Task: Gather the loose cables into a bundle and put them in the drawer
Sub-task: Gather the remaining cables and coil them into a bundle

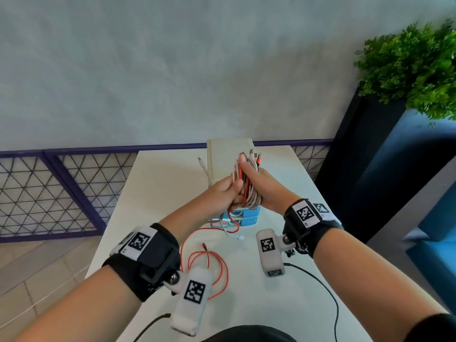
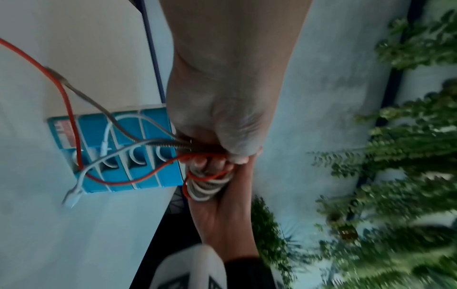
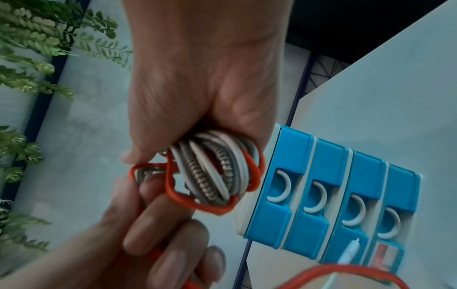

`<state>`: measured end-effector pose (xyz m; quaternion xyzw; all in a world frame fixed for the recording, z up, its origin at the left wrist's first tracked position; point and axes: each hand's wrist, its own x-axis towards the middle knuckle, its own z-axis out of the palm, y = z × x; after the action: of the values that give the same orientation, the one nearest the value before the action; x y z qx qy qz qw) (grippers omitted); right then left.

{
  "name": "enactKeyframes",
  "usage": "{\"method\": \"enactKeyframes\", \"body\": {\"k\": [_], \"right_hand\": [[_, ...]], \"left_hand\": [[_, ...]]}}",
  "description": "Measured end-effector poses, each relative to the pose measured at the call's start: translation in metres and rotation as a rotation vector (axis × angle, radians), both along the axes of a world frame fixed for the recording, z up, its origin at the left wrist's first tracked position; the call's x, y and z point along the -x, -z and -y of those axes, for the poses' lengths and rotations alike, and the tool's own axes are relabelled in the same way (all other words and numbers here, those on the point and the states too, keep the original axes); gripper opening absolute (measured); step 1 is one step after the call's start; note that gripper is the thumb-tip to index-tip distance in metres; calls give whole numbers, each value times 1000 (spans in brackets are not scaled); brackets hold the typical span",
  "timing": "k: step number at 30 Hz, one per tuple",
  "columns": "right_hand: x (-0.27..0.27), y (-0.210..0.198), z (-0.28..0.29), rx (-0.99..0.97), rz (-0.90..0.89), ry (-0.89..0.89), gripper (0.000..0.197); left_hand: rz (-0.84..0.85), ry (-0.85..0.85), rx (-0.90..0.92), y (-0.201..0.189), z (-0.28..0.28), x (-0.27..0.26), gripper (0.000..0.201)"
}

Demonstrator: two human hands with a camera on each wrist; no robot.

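The bundle of looped red, white and grey braided cables [image 1: 248,186] is held in the air above the white table [image 1: 158,193], directly over the small blue plastic drawer unit with four white-handled drawers [image 3: 329,197]. The right hand [image 1: 261,187] is clenched round the coils, thumb upward. The left hand [image 1: 225,191] grips the bundle's near side, fingers curled round trailing strands.

A long red tail [image 1: 209,267] lies in loose loops on the table, and a white lead [image 1: 230,229] hangs from the bundle over the drawer fronts. Gathering is judged incomplete.

Recommended: keep the right hand firm, feed the tails up with the left in loops matching the coil, and avoid snagging plugs on the handles. All four drawers appear closed; one must be opened first.

A green fern plant [image 1: 414,67] stands well apart.
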<state>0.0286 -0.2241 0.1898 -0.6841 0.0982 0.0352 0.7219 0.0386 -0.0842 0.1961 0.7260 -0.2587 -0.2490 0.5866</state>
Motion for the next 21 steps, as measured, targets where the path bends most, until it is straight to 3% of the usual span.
{"method": "enactKeyframes", "body": {"k": [3, 6, 9, 12, 16, 21], "right_hand": [[1, -3, -4, -79, -2, -34, 70], [2, -7, -10, -55, -5, -28, 42], [-2, -2, -15, 16, -31, 40, 35], [-3, 5, -14, 94, -59, 133, 21], [-7, 9, -11, 280, -21, 247, 17], [-8, 6, -14, 260, 52, 274, 17]], "left_hand": [[233, -45, -203, 0, 6, -3, 40], [469, -45, -455, 0, 6, 1, 45], [613, -100, -631, 1, 9, 6, 40], [563, -5, -649, 2, 11, 6, 35], [515, 54, -645, -4, 12, -2, 36], [303, 196, -728, -11, 8, -9, 29]]}}
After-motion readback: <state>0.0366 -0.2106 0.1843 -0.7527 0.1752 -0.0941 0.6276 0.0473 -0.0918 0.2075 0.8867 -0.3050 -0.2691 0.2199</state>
